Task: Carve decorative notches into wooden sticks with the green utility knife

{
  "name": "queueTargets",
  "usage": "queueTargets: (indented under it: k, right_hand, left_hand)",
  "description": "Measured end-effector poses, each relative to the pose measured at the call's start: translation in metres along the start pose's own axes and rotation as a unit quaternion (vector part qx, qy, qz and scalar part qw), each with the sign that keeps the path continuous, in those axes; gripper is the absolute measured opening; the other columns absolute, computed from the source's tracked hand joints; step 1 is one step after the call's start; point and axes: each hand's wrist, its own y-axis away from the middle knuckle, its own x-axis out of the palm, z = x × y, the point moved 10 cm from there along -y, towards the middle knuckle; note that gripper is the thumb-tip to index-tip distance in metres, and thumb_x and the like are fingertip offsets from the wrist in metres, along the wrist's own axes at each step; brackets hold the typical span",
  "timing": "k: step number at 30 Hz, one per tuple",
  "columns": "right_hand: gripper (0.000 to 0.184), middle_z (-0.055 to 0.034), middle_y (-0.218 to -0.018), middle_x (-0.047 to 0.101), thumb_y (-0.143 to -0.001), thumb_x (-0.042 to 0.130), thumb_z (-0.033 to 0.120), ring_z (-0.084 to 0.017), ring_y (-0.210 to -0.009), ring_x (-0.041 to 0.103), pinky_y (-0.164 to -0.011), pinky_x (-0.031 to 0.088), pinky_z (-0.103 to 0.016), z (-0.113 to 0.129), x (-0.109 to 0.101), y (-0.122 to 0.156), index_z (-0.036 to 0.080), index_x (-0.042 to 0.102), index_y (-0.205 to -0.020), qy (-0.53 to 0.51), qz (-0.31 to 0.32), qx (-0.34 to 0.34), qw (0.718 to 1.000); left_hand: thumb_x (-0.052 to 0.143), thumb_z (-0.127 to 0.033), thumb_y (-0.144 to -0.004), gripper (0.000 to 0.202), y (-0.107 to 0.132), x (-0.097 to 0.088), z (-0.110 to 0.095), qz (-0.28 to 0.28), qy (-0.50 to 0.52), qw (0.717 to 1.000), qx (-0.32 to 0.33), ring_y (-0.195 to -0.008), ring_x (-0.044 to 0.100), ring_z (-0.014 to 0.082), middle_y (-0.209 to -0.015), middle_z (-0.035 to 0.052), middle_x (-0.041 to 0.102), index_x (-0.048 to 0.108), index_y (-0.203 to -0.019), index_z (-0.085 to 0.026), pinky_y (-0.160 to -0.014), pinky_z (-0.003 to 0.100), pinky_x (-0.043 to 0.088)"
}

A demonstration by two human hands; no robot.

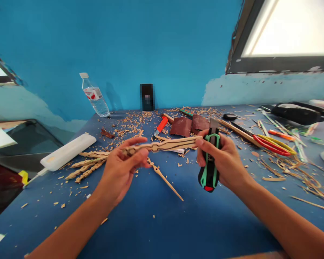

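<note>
My left hand [121,171] is closed around the left end of a carved wooden stick [170,145] with wavy dark lines along it. The stick is held almost level above the blue table. My right hand [228,154] grips a black and green utility knife [210,169], its blade pointing up, while the thumb and fingers touch the stick's right end. Below, a slim carved wooden piece [169,181] with a pointed tip lies on the table. Several knobbly carved sticks [90,167] are piled left of my left hand.
Wood shavings litter the table [162,230]. Behind my hands lie a red cutter [162,124] and brown sandpaper pieces [180,126]. Red-and-yellow-handled pliers [272,144] and a black pouch [299,113] lie right. A white bar-shaped object [67,151] and water bottle [97,102] are left.
</note>
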Motion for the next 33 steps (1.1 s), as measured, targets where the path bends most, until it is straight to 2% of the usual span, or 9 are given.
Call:
queueTargets:
  k: [4,8,12,15,17,22,24,28,33]
  right_hand:
    - [0.033,0.0078,-0.057,0.057,-0.076,0.09,0.033,-0.008,-0.044,0.051,-0.041,0.038,-0.018,-0.014,0.05,0.027,0.02,0.063,-0.089,0.017,0.182,0.095,0.979]
    - [0.035,0.0076,-0.066,0.056,-0.076,0.09,0.03,-0.006,-0.052,0.046,-0.047,0.036,-0.017,-0.015,0.072,0.05,0.019,0.06,-0.089,0.009,0.217,0.118,0.969]
    - [0.036,0.006,-0.072,0.053,-0.08,0.086,0.04,-0.007,-0.059,0.042,-0.052,0.035,-0.019,-0.007,0.08,0.057,0.019,0.059,-0.089,0.034,0.271,0.073,0.959]
    - [0.033,0.0051,-0.072,0.051,-0.097,0.063,0.052,-0.01,-0.059,0.042,-0.053,0.035,-0.023,-0.001,0.063,0.044,0.02,0.058,-0.097,0.121,0.212,0.008,0.97]
    - [0.027,0.0038,-0.073,0.054,-0.102,0.053,0.048,-0.013,-0.061,0.048,-0.057,0.036,-0.026,-0.002,0.048,0.032,0.021,0.057,-0.104,0.246,0.145,-0.03,0.958]
    - [0.031,-0.0119,-0.096,0.072,-0.102,0.043,0.036,-0.03,-0.087,0.069,-0.073,0.046,-0.038,-0.028,0.035,0.021,0.016,0.052,-0.124,0.514,0.111,-0.08,0.847]
    - [0.039,-0.0159,-0.104,0.074,-0.102,0.04,0.034,-0.032,-0.092,0.072,-0.076,0.051,-0.041,-0.042,0.034,0.023,0.014,0.05,-0.133,0.543,0.123,-0.103,0.824]
    - [0.047,-0.0176,-0.12,0.074,-0.104,0.04,0.039,-0.034,-0.103,0.075,-0.085,0.056,-0.047,-0.054,0.034,0.026,0.016,0.05,-0.144,0.544,0.108,-0.14,0.82]
    - [0.047,-0.0142,-0.125,0.073,-0.107,0.042,0.045,-0.03,-0.11,0.073,-0.087,0.059,-0.041,-0.014,0.047,0.032,0.021,0.05,-0.147,0.477,0.091,-0.201,0.851]
  left_hand:
    - [0.095,-0.031,-0.067,0.029,-0.003,-0.015,0.002,-0.081,0.089,0.992,0.037,-0.07,0.067,0.0029,-0.081,-0.0086,0.074,0.073,-0.086,-0.023,-0.073,0.009,0.057]
    - [0.092,-0.032,-0.072,0.041,0.011,0.005,0.026,-0.045,0.092,0.995,-0.01,-0.084,0.07,0.0098,-0.093,0.0011,0.075,0.075,-0.107,-0.019,-0.079,0.017,0.06]
    - [0.086,-0.035,-0.08,0.047,0.022,0.018,0.033,-0.009,0.078,0.996,-0.04,-0.076,0.067,0.0105,-0.089,-0.0002,0.07,0.069,-0.122,-0.023,-0.072,0.021,0.06]
    - [0.083,-0.034,-0.083,0.048,0.019,0.019,0.032,0.008,0.06,0.997,-0.043,-0.073,0.066,0.0116,-0.087,-0.0013,0.066,0.064,-0.126,-0.024,-0.065,0.021,0.057]
    - [0.078,-0.034,-0.086,0.05,0.017,0.017,0.033,0.006,0.05,0.998,-0.045,-0.066,0.063,0.0107,-0.086,-0.0029,0.064,0.057,-0.131,-0.026,-0.059,0.021,0.054]
    - [0.062,-0.035,-0.095,0.039,0.023,0.009,0.041,-0.034,0.013,0.997,-0.067,-0.048,0.049,0.0072,-0.074,-0.0069,0.055,0.048,-0.131,-0.028,-0.041,0.016,0.036]
    - [0.061,-0.031,-0.096,0.032,0.025,0.007,0.044,-0.043,0.002,0.996,-0.077,-0.047,0.044,0.0054,-0.076,-0.0068,0.053,0.05,-0.125,-0.025,-0.039,0.015,0.029]
    - [0.059,-0.033,-0.099,0.018,0.027,0.008,0.051,-0.027,0.008,0.994,-0.102,-0.046,0.036,0.0043,-0.072,-0.0071,0.047,0.054,-0.109,-0.018,-0.038,0.016,0.026]
    - [0.051,-0.04,-0.101,0.021,0.035,0.022,0.056,0.037,0.034,0.989,-0.138,-0.047,0.038,0.0053,-0.073,-0.0067,0.047,0.047,-0.112,-0.023,-0.037,0.015,0.022]
